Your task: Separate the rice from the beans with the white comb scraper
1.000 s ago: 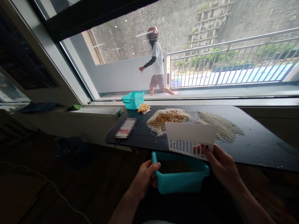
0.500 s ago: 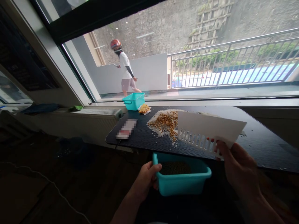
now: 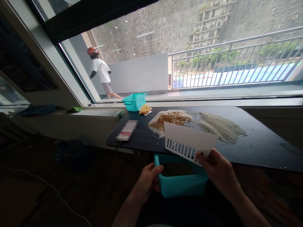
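Note:
My left hand grips the left end of a turquoise plastic bin, held just below the table's front edge. Dark small grains cover the bin's bottom. In my right hand is a white slotted plastic scraper, pinched at its right end. Its slotted edge points down, over the table's front edge and the bin's back rim. Behind it on the table lies a heap of yellow-brown beans mixed with white grains. To the right spreads a pile of pale rice-like grains.
The dark table stands against a window. At its back left are a second turquoise bin and a crumpled yellow item on white paper. A blurred-out phone-like device with a cable lies in front. Outside walks a person in a helmet.
My right hand has brought the scraper left and down, from over the heaps to the table's front edge. The pale pile is now uncovered. The person outside has moved left.

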Available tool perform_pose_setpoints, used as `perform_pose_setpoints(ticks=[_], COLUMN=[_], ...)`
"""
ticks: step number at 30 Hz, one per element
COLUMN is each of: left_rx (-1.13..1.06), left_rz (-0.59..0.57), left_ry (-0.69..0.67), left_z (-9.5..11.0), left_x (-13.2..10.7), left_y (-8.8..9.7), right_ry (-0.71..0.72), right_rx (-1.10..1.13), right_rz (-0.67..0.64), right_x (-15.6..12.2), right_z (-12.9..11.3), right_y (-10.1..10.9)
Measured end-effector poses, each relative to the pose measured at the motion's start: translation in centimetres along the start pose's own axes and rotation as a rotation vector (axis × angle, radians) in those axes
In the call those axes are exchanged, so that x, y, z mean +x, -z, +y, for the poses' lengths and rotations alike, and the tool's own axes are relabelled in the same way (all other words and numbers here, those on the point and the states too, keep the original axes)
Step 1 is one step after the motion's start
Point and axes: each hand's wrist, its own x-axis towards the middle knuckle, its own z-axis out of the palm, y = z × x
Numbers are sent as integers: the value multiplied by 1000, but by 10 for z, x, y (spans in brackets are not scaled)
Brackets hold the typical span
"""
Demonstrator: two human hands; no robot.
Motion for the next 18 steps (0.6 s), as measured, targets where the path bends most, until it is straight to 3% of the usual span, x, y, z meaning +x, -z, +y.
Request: perform_pose_setpoints(ticks=[6,11,18], left_rx=[22,19,20], left_rz=[9,5,11], left_ry=[6,12,20], left_z=[2,4,6], left_x=[-1,-2,-3], left_y=[-1,-3,-3], right_ry=[48,61,93], right_rx=[-263,-403,-182], right_rz=[112,163,76], right_x=[19,40,53], right_z=[22,10,3], right_y=[28,46,31])
